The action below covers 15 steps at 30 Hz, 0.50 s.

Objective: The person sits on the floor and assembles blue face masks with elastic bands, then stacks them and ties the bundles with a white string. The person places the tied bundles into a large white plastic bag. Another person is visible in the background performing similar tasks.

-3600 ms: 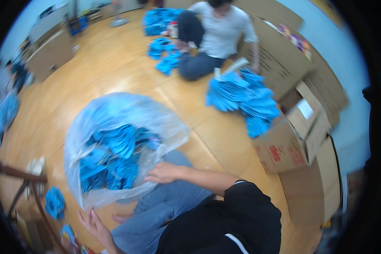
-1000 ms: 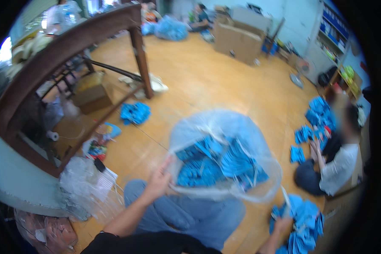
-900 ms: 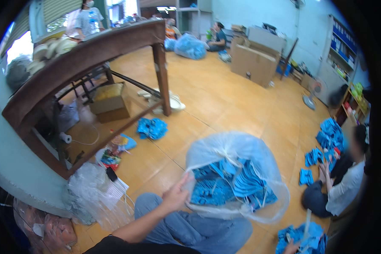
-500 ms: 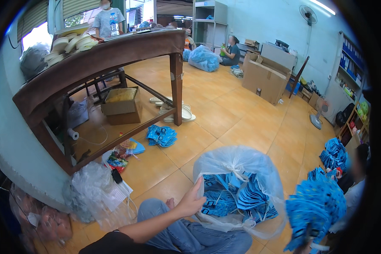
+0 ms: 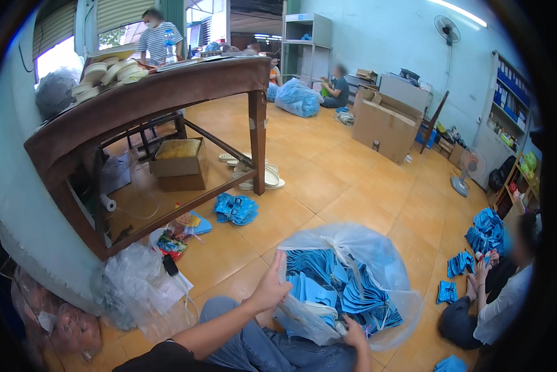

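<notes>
A clear plastic bag stands open in front of my crossed legs. Several bundles of folded blue sheets fill it, some fanned out, with a whitish strap among the nearer ones. My left hand is closed on the bag's left rim, thumb pointing up. At the near side of the bag, my right hand is closed on the plastic edge, close to the blue bundles; its fingertips are partly hidden.
A brown table stands at left, a cardboard box beneath it. A blue bundle lies by its leg. Crumpled plastic bags are at my left. A seated person handles blue pieces at right. A large carton stands farther back.
The blue fanned bundle held up at the right is gone from there. My right hand has come to the bag's near edge, and the bundles inside look rearranged. My left hand still holds the rim.
</notes>
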Tool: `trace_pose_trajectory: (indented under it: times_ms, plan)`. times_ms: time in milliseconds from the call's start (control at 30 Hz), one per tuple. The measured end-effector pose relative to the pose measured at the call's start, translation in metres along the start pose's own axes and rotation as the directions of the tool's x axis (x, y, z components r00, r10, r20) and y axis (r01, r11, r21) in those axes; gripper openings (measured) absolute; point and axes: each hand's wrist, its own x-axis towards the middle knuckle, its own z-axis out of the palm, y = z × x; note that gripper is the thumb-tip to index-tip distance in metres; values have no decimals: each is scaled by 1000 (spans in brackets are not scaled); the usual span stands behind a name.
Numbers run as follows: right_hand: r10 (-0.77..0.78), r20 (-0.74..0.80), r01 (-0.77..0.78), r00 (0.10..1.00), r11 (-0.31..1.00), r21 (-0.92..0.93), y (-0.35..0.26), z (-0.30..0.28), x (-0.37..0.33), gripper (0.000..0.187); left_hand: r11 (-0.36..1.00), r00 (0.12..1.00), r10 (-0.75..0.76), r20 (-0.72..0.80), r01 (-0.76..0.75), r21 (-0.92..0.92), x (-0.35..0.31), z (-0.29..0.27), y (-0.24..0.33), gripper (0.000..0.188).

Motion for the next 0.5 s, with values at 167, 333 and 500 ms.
trace_pose_trajectory:
  times_ms: [167,333,500]
  plan:
    - [122,107,-114,987,991,-76,10,-55,-55,69,998,999,-49,-17,48,-37,5,1,-12,92]
    - [-27,-73,7,997,962,-274,14,-47,-82,57,998,999,-29,-28,27,-55,8,9,-24,91]
    - [-158,-475,101,866,984,-143,-23,-91,-83,55,999,983,-28,-183,21,-42,33,-1,-5,88]
